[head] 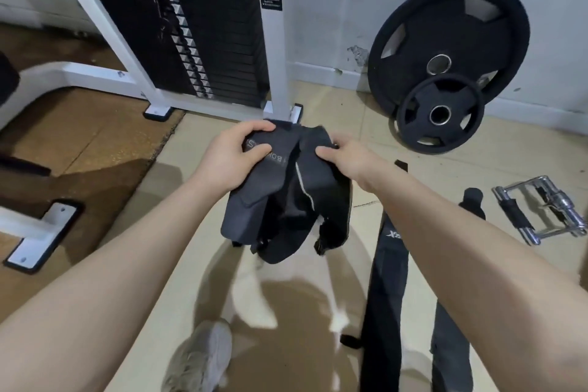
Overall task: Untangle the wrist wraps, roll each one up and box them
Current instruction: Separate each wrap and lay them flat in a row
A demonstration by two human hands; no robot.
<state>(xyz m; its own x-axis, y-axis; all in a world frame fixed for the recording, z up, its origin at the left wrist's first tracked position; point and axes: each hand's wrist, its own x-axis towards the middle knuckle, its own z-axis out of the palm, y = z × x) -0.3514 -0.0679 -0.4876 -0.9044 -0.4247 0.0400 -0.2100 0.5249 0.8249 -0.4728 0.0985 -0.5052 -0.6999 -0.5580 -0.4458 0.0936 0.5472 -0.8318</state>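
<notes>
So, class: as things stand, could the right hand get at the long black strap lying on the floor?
Probably not yet. The right hand is gripping the tangled wrist wraps along with the left hand. The long black strap lies uncovered below the right forearm, so letting go would free it.

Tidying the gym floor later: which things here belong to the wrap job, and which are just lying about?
Job: tangled wrist wraps, held by left hand and right hand; flat straps on floor.
Lying about: weight plates, cable handle, weight stack.

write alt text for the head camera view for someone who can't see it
Two bare hands, left hand and right hand, grip a tangled bundle of dark grey fabric wrist wraps above a beige floor. Two round black weight plates lean against the wall; a chrome metal cable handle lies at right.
</notes>
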